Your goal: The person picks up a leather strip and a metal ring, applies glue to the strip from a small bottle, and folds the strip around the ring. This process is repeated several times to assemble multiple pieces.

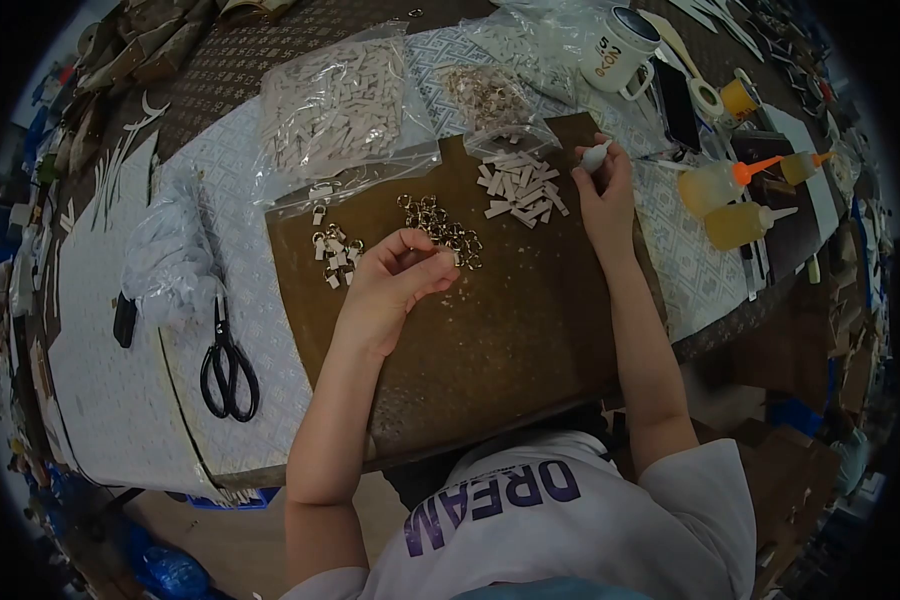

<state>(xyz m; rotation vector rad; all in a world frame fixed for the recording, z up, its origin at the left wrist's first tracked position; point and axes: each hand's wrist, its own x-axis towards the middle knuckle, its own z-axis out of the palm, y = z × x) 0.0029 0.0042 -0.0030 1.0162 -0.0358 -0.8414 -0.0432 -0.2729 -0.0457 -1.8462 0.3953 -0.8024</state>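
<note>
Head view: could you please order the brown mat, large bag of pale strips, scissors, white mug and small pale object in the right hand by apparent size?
1. Brown mat
2. Large bag of pale strips
3. Scissors and white mug: too alike to rank
4. Small pale object

Gold on the small ring-ended metal clasps [428,212]; off-white on the flat narrow strips [522,190]; pale grey-white on the small rounded bottle [595,156]; brown across the flat mat [490,345]; diamond-patterned grey-blue over the broad tablecloth [685,275].

The patterned table [275,425] carries 1 brown mat [520,320], black-handled scissors [222,332] and 1 white mug [613,60].
</note>
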